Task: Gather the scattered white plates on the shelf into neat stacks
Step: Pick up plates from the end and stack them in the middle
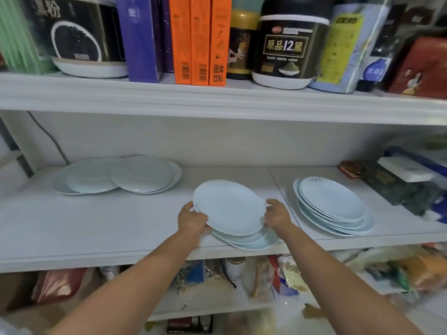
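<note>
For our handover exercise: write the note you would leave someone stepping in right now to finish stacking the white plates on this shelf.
Left hand grips the top plate at its left rim; right hand grips its right rim.
That plate is tilted over the uneven middle pile at the front edge of the shelf.
Done: right stack is gathered, though slightly offset.
To do: settle the held plate and square up the middle pile. The back-left plates lie overlapping and are not yet stacked.

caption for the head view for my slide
Left hand and right hand grip a white plate stack at the shelf edge.
</note>
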